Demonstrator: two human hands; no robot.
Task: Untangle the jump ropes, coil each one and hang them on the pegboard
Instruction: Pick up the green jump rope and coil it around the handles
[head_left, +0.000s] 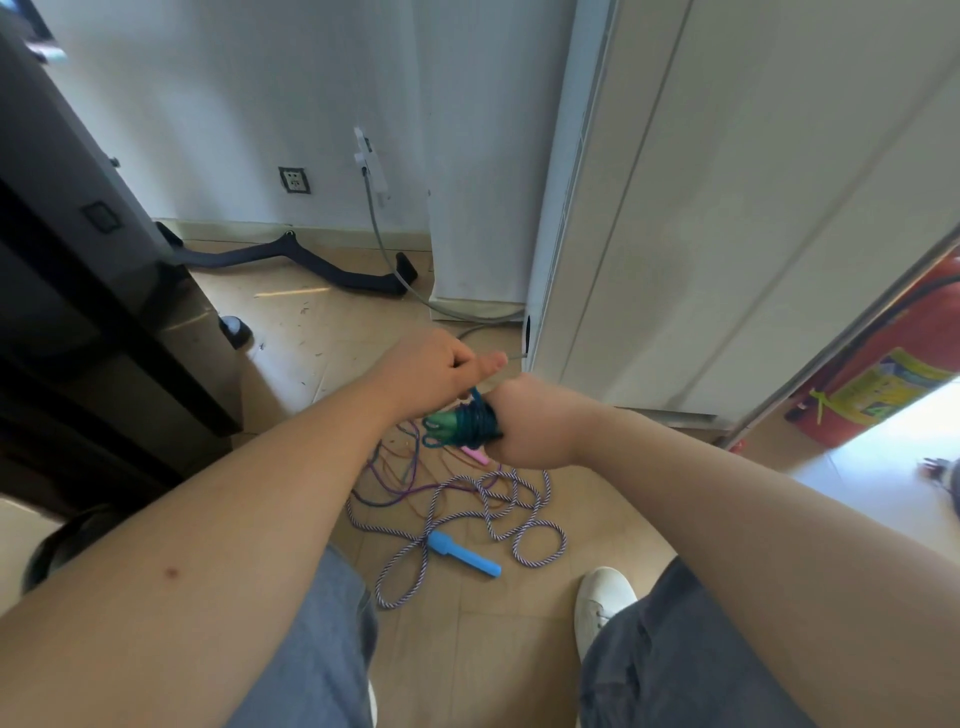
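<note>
right hand (524, 423) grips coil (475, 423), left hand (428, 371) pinches strand (474, 395)

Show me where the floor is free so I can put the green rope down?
Bare floor lies between the black cabinet's wheel and the grey cable, and between the striped rope and the white cabinet. Below the green rope it is crowded: striped rope, thin cords and blue handle.
</note>
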